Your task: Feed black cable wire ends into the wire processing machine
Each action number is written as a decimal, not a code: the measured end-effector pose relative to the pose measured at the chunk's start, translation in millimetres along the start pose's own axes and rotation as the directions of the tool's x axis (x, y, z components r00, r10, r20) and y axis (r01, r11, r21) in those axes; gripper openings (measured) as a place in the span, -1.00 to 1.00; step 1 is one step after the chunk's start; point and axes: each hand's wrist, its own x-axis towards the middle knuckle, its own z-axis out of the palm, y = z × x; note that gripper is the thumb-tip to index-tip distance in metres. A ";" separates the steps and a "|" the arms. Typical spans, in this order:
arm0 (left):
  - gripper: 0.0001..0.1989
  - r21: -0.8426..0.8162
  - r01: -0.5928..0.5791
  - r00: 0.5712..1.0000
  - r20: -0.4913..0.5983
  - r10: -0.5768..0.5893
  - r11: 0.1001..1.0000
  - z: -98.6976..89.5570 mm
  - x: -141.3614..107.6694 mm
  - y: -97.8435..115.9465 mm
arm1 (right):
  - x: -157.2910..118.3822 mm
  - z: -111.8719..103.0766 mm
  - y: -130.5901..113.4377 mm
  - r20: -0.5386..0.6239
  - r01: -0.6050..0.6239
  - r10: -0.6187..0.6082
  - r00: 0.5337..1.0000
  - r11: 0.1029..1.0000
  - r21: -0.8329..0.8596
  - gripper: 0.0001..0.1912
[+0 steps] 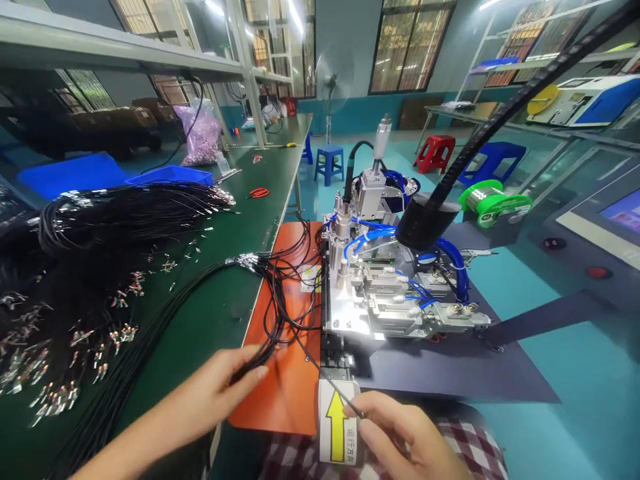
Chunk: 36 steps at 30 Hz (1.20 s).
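My left hand (227, 383) is closed around a bundle of thin black cables (273, 333) at the left edge of the orange plate (295, 400). Several of these cables loop over the plate toward the machine (380, 287). Between the thumb and fingers of my right hand (395, 430) is pinched a single black cable (325, 377), which runs up and left to the bundle. That hand is in front of the machine, beside a white label with a yellow arrow (337, 427). The tip of the pinched cable is hidden by my fingers.
Large heaps of black cables (115, 227) with stripped ends cover the green table (240, 293) on the left. Red-handled scissors (259, 193) and blue trays (170, 175) lie farther back. A thick black hose (480, 147) ends above the machine; a green spool (493, 200) stands behind it.
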 end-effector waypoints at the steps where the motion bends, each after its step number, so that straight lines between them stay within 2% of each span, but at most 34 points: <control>1: -0.56 0.130 -0.007 1.000 -0.025 0.010 0.991 -7.5 -1.4 -1.8 | -1.4 -5.4 0.0 0.009 -0.026 0.026 1.000 1.000 -0.012 -0.63; 3: -0.57 0.446 0.054 0.996 -0.088 -0.017 0.894 -18.2 -2.2 -7.1 | -1.5 -10.6 0.6 0.037 -0.062 0.063 0.997 0.998 -0.026 -0.65; 5: -0.56 0.711 0.109 0.986 -0.167 0.015 0.695 -18.0 -0.4 -14.9 | 0.7 -8.7 2.7 0.038 -0.034 0.035 0.999 0.999 -0.033 -0.67; 7: -0.57 0.854 0.058 0.982 -0.143 0.126 0.518 -6.6 2.4 -22.1 | 3.7 -1.7 5.5 -0.005 0.069 -0.070 0.998 0.994 -0.080 -0.69; 9: -0.59 0.906 -0.028 0.941 -0.119 0.317 0.423 10.1 4.6 -23.9 | 6.8 6.9 6.7 -0.007 0.194 -0.199 0.980 0.962 -0.191 -0.67; 11: -0.61 0.900 -0.090 0.831 -0.168 0.530 0.426 24.5 5.7 -18.4 | 9.7 12.9 4.6 0.054 0.269 -0.265 0.963 0.920 -0.285 -0.64; 13: -0.70 0.854 -0.232 0.720 -0.171 0.672 0.466 31.8 6.5 -9.8 | 11.5 13.5 0.1 0.084 0.279 -0.266 0.960 0.911 -0.303 -0.64; 14: -0.68 0.822 -0.312 0.691 -0.148 0.707 0.477 32.4 7.0 -7.0 | 11.4 11.4 -2.0 0.087 0.270 -0.255 0.963 0.918 -0.292 -0.65; 15: -0.67 0.800 -0.348 0.679 -0.145 0.720 0.489 31.4 7.2 -6.4 | 10.5 7.9 -3.6 0.086 0.254 -0.240 0.967 0.929 -0.267 -0.66; 16: -0.69 0.793 -0.319 0.697 -0.175 0.696 0.519 29.0 6.8 -8.1 | 8.7 3.1 -4.2 0.084 0.235 -0.221 0.972 0.943 -0.235 -0.67; 17: -0.73 0.791 -0.224 0.746 -0.237 0.623 0.569 25.7 5.5 -12.1 | 6.0 -2.5 -3.9 0.081 0.205 -0.193 0.978 0.959 -0.193 -0.68; 18: -0.76 0.769 -0.084 0.813 -0.315 0.490 0.634 22.2 3.2 -17.5 | 2.7 -8.6 -2.8 0.069 0.164 -0.155 0.985 0.976 -0.145 -0.70; 19: -0.74 0.715 0.063 0.875 -0.375 0.306 0.696 18.8 -0.2 -23.1 | -0.7 -14.4 -1.2 0.059 0.115 -0.110 0.992 0.989 -0.098 -0.72; 20: -0.70 0.627 0.173 0.929 -0.361 0.086 0.760 16.1 -4.4 -27.8 | -3.8 -19.5 0.4 0.038 0.056 -0.054 0.998 0.997 -0.048 -0.74; 21: -0.67 0.540 0.240 0.951 -0.297 -0.084 0.807 14.4 -8.6 -30.3 | -6.1 -23.4 1.4 0.020 -0.008 0.008 1.000 1.000 -0.002 -0.75; 22: -0.66 0.476 0.264 0.960 -0.216 -0.179 0.839 14.1 -12.2 -29.9 | -7.3 -25.7 1.5 0.003 -0.056 0.056 0.998 0.997 0.044 -0.78; 23: -0.67 0.450 0.252 0.966 -0.167 -0.196 0.857 15.3 -14.6 -26.2 | -7.2 -26.3 0.4 -0.007 -0.076 0.077 0.997 0.994 0.083 -0.80; 24: -0.69 0.466 0.218 0.969 -0.209 -0.133 0.858 18.2 -15.0 -19.3 | -5.9 -25.4 -2.0 -0.001 -0.069 0.070 0.998 0.991 0.113 -0.81; 25: -0.73 0.508 0.153 0.960 -0.279 -0.006 0.848 22.9 -13.4 -9.8 | -3.4 -23.1 -5.3 0.008 -0.041 0.041 0.999 0.989 0.140 -0.81; 26: -0.79 0.565 0.065 0.921 -0.351 0.169 0.822 29.0 -9.8 1.3 | -0.2 -20.2 -9.1 0.023 -0.001 -0.003 1.000 0.986 0.164 -0.80; 27: -0.83 0.596 -0.086 0.862 -0.357 0.360 0.798 36.4 -4.6 13.1 | 3.3 -17.1 -12.6 0.036 0.041 -0.049 0.998 0.981 0.191 -0.78; 28: -0.83 0.590 -0.265 0.832 -0.260 0.490 0.763 44.3 1.6 24.3 | 6.6 -14.5 -15.3 0.038 0.070 -0.080 0.996 0.973 0.222 -0.77; 29: -0.74 0.523 -0.421 0.831 -0.106 0.547 0.741 52.2 8.2 33.9 | 9.2 -12.8 -16.4 0.037 0.088 -0.101 0.994 0.963 0.256 -0.79; 30: -0.69 0.423 -0.501 0.837 0.016 0.547 0.755 59.4 14.7 41.4 | 11.0 -12.4 -15.9 0.021 0.092 -0.102 0.995 0.952 0.292 -0.80; 32: -0.77 0.286 -0.464 0.886 0.154 0.438 0.838 69.9 25.6 49.0 | 11.4 -14.9 -9.6 -0.030 0.053 -0.046 0.998 0.942 0.332 -0.81; 34: -0.75 0.235 -0.396 0.910 0.231 0.344 0.888 74.6 31.9 49.4 | 8.8 -18.6 0.4 -0.080 -0.017 0.046 0.996 0.943 0.334 -0.77; 36: -0.69 0.213 -0.381 0.909 0.263 0.323 0.900 75.9 34.0 48.7 | 6.4 -20.0 8.5 -0.109 -0.045 0.087 0.990 0.938 0.344 -0.79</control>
